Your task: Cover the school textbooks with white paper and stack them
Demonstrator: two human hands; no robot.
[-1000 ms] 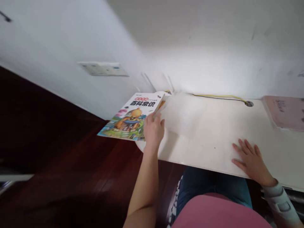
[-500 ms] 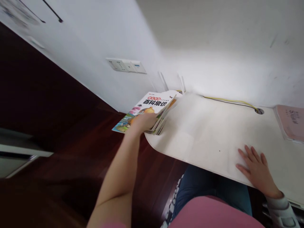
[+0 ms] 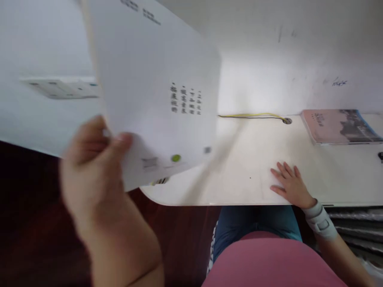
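Observation:
My left hand (image 3: 95, 167) is raised close to the camera and grips the lower corner of a white book (image 3: 155, 87). The book is held up with its white back cover facing me; it shows small black print and a green dot. It hides the left end of the white desk (image 3: 239, 179). My right hand (image 3: 289, 183) lies flat on the desk near the front edge, fingers spread, holding nothing. A grey wrist brace sits on that wrist.
A pink book (image 3: 338, 125) lies at the back right of the desk. A yellow cable (image 3: 251, 115) runs along the back edge to a hole. A wall socket panel (image 3: 60, 87) is on the white wall at left. Dark wooden floor lies below.
My left hand has lifted a book from the pile at the desk's left end and brought it up towards the camera, turned to its white back. The right hand stays flat.

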